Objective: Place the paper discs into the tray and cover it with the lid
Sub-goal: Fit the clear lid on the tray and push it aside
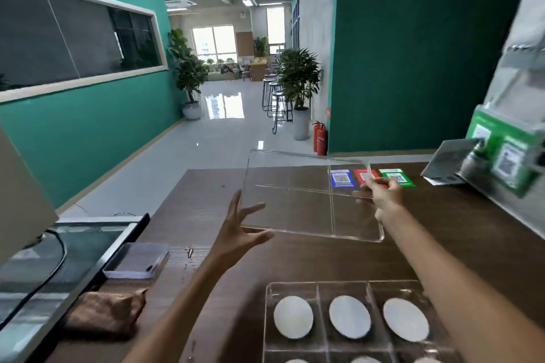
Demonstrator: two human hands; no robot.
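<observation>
A clear plastic lid (295,203) hangs tilted in the air above the brown counter. My right hand (382,191) pinches its far right edge. My left hand (239,227) is at its near left corner with fingers spread and straight, touching the lid's edge. Close to me stands the clear divided tray (267,318). White paper discs (293,317) lie one in each of its compartments; three show in the back row, and the tops of more discs peek in at the bottom edge.
Blue, red and green code cards (342,178) lie at the counter's far edge. A green stand (507,153) and a grey device (451,160) are at the right. A clear box (137,261) and a brown cloth (106,314) sit at the left.
</observation>
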